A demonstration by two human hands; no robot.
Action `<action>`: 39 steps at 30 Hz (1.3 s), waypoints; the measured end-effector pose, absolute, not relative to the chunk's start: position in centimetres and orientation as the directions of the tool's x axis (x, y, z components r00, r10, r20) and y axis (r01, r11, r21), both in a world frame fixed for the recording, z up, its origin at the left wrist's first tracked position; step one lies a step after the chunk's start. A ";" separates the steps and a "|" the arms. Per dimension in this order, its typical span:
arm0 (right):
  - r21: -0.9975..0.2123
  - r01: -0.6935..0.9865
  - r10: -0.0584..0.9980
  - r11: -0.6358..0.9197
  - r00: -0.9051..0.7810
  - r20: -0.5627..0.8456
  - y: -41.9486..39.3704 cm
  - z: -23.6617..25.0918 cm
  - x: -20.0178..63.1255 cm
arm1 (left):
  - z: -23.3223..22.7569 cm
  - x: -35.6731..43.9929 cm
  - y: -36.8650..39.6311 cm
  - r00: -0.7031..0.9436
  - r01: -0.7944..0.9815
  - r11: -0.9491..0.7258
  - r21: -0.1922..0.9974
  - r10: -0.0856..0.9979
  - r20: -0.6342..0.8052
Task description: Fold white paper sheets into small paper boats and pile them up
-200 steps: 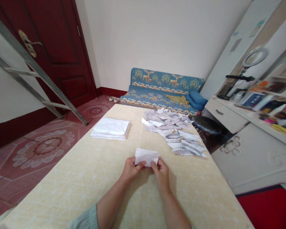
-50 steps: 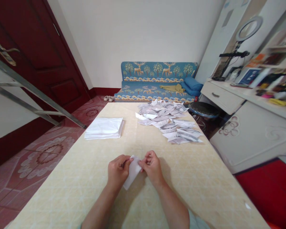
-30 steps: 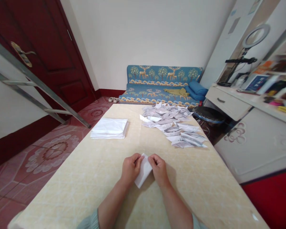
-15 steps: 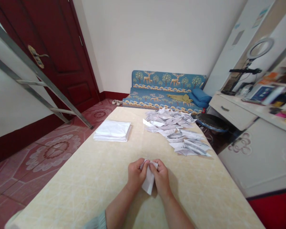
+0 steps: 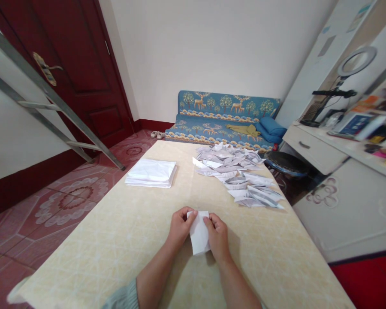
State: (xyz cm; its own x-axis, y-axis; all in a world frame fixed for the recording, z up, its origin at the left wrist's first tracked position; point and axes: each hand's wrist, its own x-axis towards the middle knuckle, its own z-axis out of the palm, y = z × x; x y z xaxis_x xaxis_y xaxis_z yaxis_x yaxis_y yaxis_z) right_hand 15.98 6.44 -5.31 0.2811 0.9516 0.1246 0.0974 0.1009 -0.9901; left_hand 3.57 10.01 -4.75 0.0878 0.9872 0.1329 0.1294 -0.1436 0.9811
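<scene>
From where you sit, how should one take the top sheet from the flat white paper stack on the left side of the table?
Probably at the near right corner of the white paper stack, coming from the right. The stack lies flat, so only its edges offer a lip to pinch. That corner lies closest to both hands, the left hand and right hand, which hold a folded paper.

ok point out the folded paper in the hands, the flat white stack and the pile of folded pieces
folded paper [image 5: 199, 234], head view, middle of its white face
flat white stack [image 5: 151, 171], head view, top sheet
pile of folded pieces [image 5: 236, 174], head view, centre of the heap
</scene>
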 end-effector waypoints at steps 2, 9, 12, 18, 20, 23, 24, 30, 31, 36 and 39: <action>-0.984 0.138 0.968 0.115 0.207 0.142 6.4 -5.2 16.1 | -4.2 2.8 10.2 0.204 0.201 -0.180 0.963 0.969 0.138; -0.961 0.159 0.974 0.227 -0.052 0.222 5.9 -5.1 15.4 | -1.0 1.7 9.5 0.433 0.656 -0.499 0.567 0.863 0.259; -0.951 0.216 0.975 0.222 -0.028 0.222 5.8 -5.2 15.2 | -1.1 1.6 9.4 0.442 0.668 -0.517 0.535 0.855 0.273; -0.928 0.305 0.977 0.214 -0.051 0.208 6.0 -5.2 15.2 | -2.5 0.7 10.5 0.242 0.746 -0.359 0.561 0.931 0.273; -0.914 0.339 0.974 0.222 -0.039 0.222 5.9 -5.1 15.3 | -2.8 0.2 11.1 0.208 0.741 -0.332 0.583 0.940 0.270; -0.896 0.370 0.967 0.247 -0.041 0.250 5.5 -4.9 15.6 | -3.4 -1.1 12.3 0.054 0.735 -0.247 0.631 0.949 0.309; -0.895 0.366 0.965 0.254 -0.038 0.259 5.4 -4.8 15.7 | -3.6 -1.6 12.6 -0.022 0.729 -0.209 0.652 0.945 0.328; -0.965 0.172 0.938 0.200 0.250 0.239 5.6 -4.3 16.1 | -4.2 -2.2 12.7 -0.180 0.570 -0.188 0.800 0.922 0.344; -0.971 0.133 0.937 0.197 0.265 0.226 5.8 -4.3 16.1 | -4.1 -1.7 12.3 -0.150 0.533 -0.213 0.819 0.929 0.339; -0.977 0.188 0.985 0.100 0.117 0.123 6.2 -5.2 15.7 | -4.1 1.3 10.7 0.041 0.476 -0.333 0.814 0.933 0.357; -0.948 0.287 0.988 0.134 0.037 0.151 5.7 -5.4 15.5 | -4.5 1.2 11.3 0.013 0.500 -0.295 0.814 0.943 0.334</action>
State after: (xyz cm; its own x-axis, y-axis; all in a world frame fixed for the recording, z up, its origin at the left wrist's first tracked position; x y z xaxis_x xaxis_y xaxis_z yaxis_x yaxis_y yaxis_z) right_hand 15.51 5.70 -5.37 0.0368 0.9879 0.1506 0.2872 0.1339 -0.9485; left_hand 1.19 11.28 -4.54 0.0129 0.9426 0.3337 0.5004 -0.2950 0.8140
